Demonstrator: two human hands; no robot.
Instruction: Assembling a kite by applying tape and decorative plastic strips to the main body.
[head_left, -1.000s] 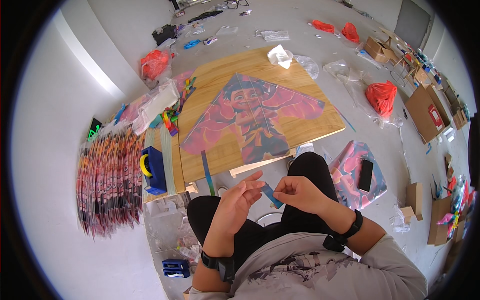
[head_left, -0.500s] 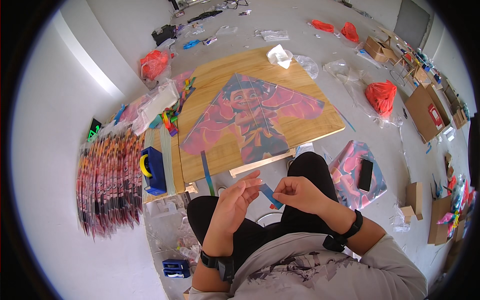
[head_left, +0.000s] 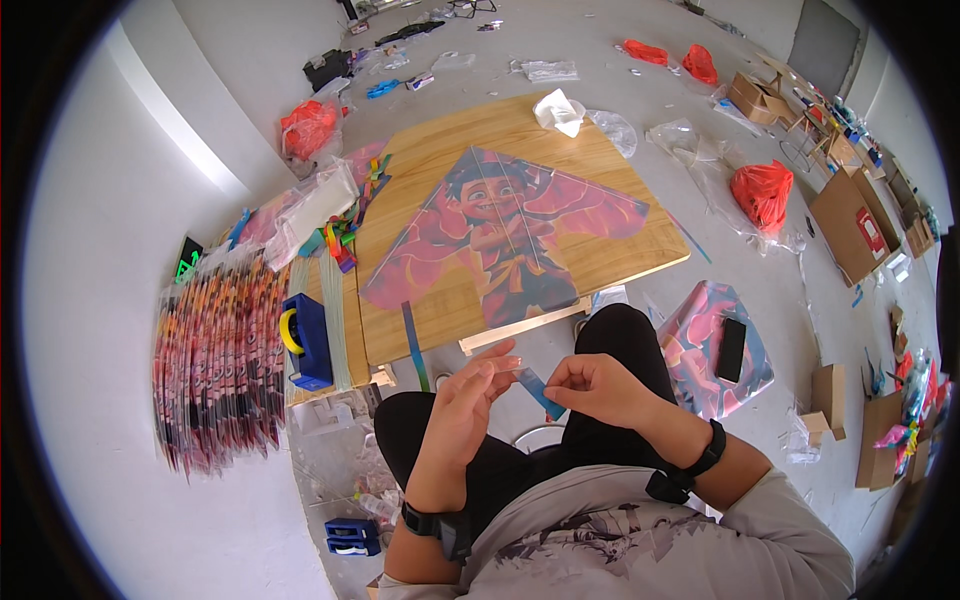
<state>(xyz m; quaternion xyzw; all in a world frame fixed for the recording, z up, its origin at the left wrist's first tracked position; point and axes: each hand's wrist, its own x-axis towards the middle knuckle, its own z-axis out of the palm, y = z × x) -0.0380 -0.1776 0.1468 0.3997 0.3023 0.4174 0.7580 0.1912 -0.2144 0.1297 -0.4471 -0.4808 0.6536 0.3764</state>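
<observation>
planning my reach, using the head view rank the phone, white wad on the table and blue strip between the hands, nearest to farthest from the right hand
1. Blue strip: in the right hand's grip
2. Phone: to the hand's right
3. White wad: at the table's far edge

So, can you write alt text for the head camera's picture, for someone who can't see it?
A right hand pinches a blue strip next to the left hand; ahead, a cartoon-printed kite lies on a wooden table.
</observation>
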